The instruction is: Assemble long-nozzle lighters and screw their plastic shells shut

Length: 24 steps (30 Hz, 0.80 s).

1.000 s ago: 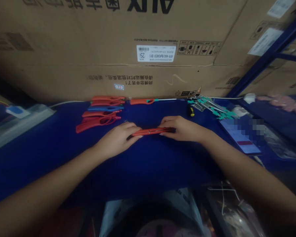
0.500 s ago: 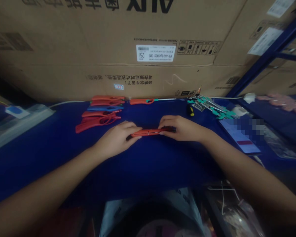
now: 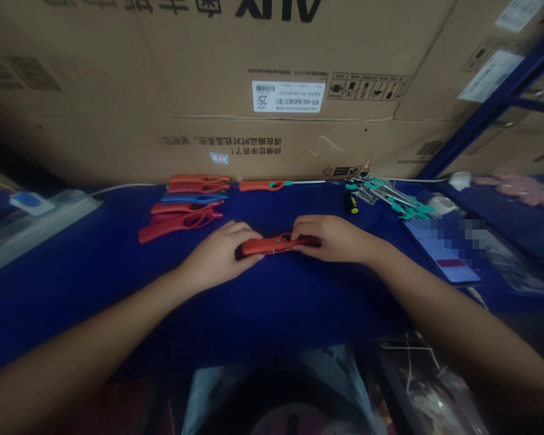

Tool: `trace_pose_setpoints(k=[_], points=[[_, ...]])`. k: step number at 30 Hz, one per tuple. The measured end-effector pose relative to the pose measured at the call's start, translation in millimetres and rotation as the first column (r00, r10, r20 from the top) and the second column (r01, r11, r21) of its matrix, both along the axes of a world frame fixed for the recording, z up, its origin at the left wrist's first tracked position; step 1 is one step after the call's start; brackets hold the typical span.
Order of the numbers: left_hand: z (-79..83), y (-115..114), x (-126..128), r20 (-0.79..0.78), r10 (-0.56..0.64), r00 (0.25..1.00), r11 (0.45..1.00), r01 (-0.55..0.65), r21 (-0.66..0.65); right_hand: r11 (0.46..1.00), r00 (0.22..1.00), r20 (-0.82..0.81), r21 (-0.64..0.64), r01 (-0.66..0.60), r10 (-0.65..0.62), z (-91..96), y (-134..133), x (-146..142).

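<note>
Between my two hands, level above the blue surface, lies an orange-red lighter handle (image 3: 267, 245) of the long gas-lighter kind, with a bit of green at its trigger opening. My left hand (image 3: 224, 254) is closed on its left end, thumb below and fingers above. At the other end my right hand (image 3: 329, 238) pinches it, and the fingers cover part of it. Behind lies an orange long-nosed lighter (image 3: 262, 185) with a green collar and a metal tube. Red lighter handles (image 3: 181, 222) and a blue one (image 3: 194, 198) lie in a stack beyond my left hand.
A pile of metal tubes with green parts (image 3: 392, 196) lies at back right, beside a black-and-yellow screwdriver handle (image 3: 353, 204). A phone (image 3: 442, 251) rests farther right. A large cardboard box (image 3: 163, 96) walls off the back; a power strip (image 3: 68, 208) sits left.
The lighter handle has turned about its length, so its broad side and the green trigger part now show. Both hands keep their hold and have barely shifted.
</note>
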State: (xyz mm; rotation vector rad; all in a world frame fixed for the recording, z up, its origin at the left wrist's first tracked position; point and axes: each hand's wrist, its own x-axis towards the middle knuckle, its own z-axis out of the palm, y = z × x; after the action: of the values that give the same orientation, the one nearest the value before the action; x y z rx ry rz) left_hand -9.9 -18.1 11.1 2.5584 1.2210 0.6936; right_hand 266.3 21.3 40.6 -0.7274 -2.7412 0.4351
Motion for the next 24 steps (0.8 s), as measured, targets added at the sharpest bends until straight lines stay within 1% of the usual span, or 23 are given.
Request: trace_pose_setpoints(k=[6,10,13,16,17,19,22,24], points=[[-1.7,0,0,0.016,0.002,1.0,1.0,-0.002,0.0,1.0,1.0,0.011,0.031,-0.002,0.001,-2.9,0,-1],[-2.0,0,2,0.072,0.005,0.997,1.0,-0.004,-0.016,0.996,0.999,-0.036,0.079,0.04,-0.038,-1.5,-2,-2],[-1.5,4,1,0.129,0.045,0.991,0.999,-0.042,-0.025,0.979,0.98,-0.136,0.126,0.163,-0.145,-2.2,-1,-1],[-1.3,8,-2,0.155,0.118,0.981,0.993,-0.118,-0.011,0.939,0.927,-0.226,0.103,0.327,-0.298,-4.9,4,3],[-1.7,10,-4,0.157,0.138,0.978,0.99,-0.139,-0.004,0.931,0.917,-0.219,0.081,0.357,-0.333,-5.3,7,5],[-2.7,12,-6,0.154,0.163,0.975,0.986,-0.165,-0.002,0.937,0.931,-0.127,0.028,0.347,-0.341,-4.2,11,11],[-3.4,10,-5,0.124,0.171,0.977,0.983,-0.178,0.048,0.965,0.967,0.066,-0.075,0.252,-0.247,3.6,14,20],[-2.2,6,-3,0.09,0.166,0.982,0.975,-0.177,0.132,0.968,0.971,0.121,-0.12,0.221,-0.206,10.5,14,25]])
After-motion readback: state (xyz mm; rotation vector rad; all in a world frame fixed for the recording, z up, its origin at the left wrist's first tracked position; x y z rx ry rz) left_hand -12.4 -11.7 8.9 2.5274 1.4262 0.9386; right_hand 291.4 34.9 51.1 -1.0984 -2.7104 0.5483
